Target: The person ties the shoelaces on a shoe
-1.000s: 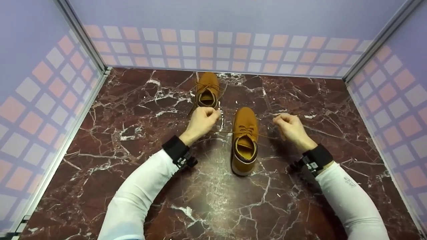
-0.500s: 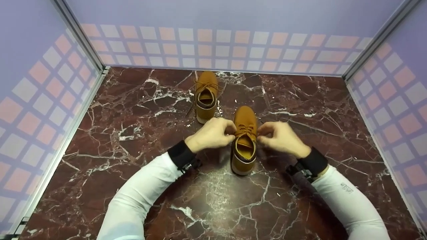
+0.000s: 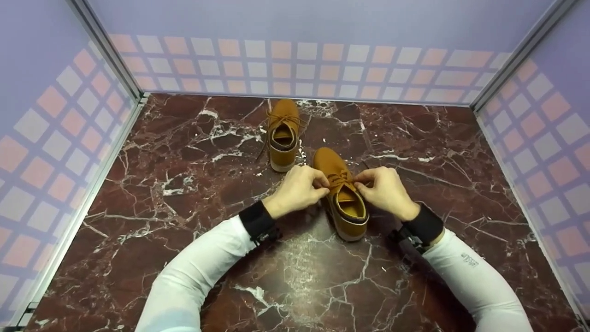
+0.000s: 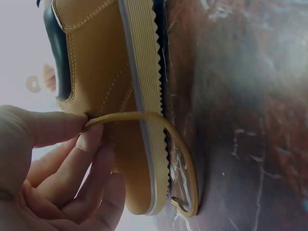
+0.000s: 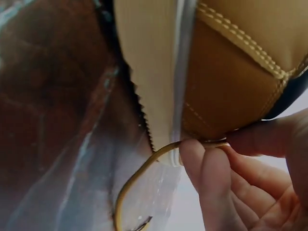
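A tan lace-up shoe stands on the floor with its toe pointing away and a little to the left. On its left side, my left hand pinches one shoelace between thumb and fingertips; the lace's loose end hangs past the sole to the floor. At the other side my right hand pinches the second lace end, which droops beside the pale ridged sole. Both hands are close to the eyelets. Crossed laces show over the shoe's tongue, partly hidden by my fingers.
The matching tan shoe stands farther back to the left, its laces tied in a bow. Dark red marbled floor lies all around. Purple panels with pink and white squares enclose the back and both sides.
From wide apart with the lace drawn taut across the shoe, my hands have come in to its sides. In the last half second the shoe has turned, its toe swinging left.
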Demonstrator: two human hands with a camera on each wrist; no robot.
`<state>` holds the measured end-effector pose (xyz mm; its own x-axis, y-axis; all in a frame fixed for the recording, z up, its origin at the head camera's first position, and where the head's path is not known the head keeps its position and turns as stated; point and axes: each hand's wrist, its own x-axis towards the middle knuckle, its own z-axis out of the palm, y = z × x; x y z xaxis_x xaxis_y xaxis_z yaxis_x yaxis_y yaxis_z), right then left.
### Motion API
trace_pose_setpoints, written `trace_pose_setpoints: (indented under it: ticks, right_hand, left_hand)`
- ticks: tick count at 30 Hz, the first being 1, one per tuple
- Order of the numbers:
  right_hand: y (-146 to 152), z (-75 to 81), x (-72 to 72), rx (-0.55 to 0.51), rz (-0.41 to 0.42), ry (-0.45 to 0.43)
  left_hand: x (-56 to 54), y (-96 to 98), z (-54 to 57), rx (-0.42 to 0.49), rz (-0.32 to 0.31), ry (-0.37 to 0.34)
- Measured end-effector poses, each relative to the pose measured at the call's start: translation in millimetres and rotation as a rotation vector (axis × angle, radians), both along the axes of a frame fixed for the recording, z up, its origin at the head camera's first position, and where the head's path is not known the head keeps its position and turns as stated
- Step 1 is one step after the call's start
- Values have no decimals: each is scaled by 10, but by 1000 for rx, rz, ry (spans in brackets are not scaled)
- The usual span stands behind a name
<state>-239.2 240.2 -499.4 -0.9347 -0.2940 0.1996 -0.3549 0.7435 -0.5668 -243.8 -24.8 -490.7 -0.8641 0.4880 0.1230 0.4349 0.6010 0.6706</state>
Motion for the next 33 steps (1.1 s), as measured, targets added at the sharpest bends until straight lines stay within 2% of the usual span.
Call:
trace_pose_setpoints:
  ticks: [11,16,19,23,29,33]
  right_hand:
    - [-50,-25,48,10,0,46]
    - [-43,-22,41,12,5,40]
    - [-13,-20,37,-11,5,0]
    - [26,-8,44,-91,30,-119]
    - [45,6,63,-184,43,-242]
    - [47,8,71,-195,46,-275]
  left_hand:
    - [-51,-54,-21,0,11,84]
    - [-80,-110,-1,-18,8,61]
    - [-99,-171,20,-43,-35,3]
    - [-130,-270,63,-21,-106,-111]
    - [-163,-357,120,205,-185,-341]
    - [-145,-345,178,344,-179,-545]
